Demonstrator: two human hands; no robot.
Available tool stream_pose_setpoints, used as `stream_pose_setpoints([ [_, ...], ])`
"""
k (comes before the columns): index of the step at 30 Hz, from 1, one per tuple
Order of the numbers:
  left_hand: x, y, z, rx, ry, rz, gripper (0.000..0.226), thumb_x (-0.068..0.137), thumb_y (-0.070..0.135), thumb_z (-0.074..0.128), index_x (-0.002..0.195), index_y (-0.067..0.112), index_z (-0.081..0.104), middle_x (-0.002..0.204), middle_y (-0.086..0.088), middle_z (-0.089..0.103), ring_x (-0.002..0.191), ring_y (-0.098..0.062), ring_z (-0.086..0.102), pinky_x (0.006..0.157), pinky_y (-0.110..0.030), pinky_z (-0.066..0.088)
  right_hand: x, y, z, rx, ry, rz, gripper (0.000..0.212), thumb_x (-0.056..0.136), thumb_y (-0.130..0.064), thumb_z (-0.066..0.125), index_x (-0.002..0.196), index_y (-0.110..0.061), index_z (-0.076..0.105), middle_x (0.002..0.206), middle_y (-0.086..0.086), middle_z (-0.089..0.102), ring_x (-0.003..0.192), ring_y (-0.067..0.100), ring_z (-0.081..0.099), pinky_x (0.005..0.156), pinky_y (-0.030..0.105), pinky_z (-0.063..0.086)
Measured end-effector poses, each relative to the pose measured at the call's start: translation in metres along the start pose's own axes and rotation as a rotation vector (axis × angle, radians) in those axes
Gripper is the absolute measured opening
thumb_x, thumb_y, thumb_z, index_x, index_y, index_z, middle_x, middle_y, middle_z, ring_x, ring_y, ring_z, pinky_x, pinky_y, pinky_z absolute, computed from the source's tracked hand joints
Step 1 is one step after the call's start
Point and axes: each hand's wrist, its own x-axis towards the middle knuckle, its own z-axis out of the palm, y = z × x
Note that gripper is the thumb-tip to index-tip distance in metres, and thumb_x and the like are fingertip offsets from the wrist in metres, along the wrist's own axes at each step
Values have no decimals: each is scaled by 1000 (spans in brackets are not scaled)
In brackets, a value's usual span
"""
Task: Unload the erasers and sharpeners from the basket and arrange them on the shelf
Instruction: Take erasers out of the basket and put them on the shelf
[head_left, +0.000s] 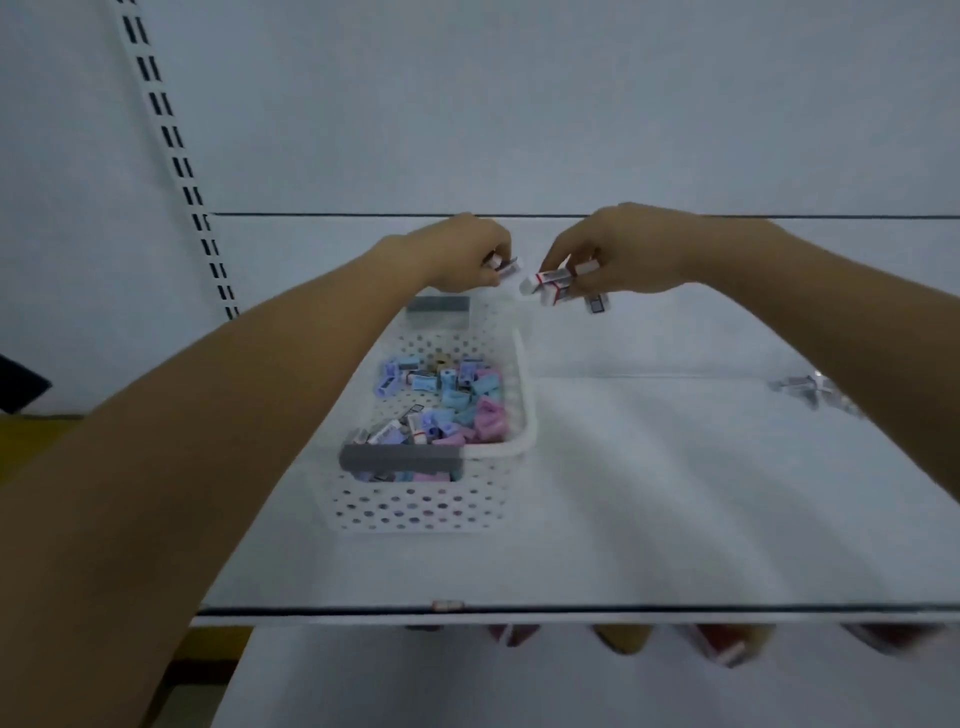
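"Now, hands?"

"Both up past the far end of the basket (415, 512) — I see the left hand (462, 254) curled round a small eraser (505, 265), fingers closed tight; the right hand (623, 254) pinches a bundle of white erasers (545, 283), one dangling below."

"Stock?"

"Pastel sharpeners (457, 400) and a few sleeved erasers (387, 432) lie heaped in the basket, which sits on the white shelf (675, 519). Blurred pieces (810, 387) lie on the shelf far right — well apart."
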Motion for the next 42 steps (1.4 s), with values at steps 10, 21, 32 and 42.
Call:
stream_pose_setpoints([
  [10,57,169,7,-52,-37,108,31,95,30,46,113,8,57,114,-7,59,98,-22,54,78,-27,37,-126,130,10,-7,-68,130,28,86,-33,60,112,-23,61,85,-7,54,82,17,48,70,25,32],
  [21,106,292,58,-122,-87,139,26,93,16,51,118,8,56,119,-10,56,96,-20,49,75,-23,32,-206,247,32,-15,-103,262,27,88,-20,58,115,-17,60,107,8,63,88,19,47,78,28,36],
  [32,155,302,107,-104,-241,187,28,90,13,51,117,15,61,122,-8,58,108,-25,54,86,-30,41,-191,282,71,66,-24,360,31,90,-10,51,120,-14,57,121,10,58,102,24,51,76,24,33],
  [42,166,293,128,-309,-290,134,39,81,23,68,118,18,57,105,2,50,92,-15,50,79,-21,37,-181,302,89,164,-72,255,26,88,-12,55,113,-15,60,116,6,58,92,14,50,73,19,31],
])
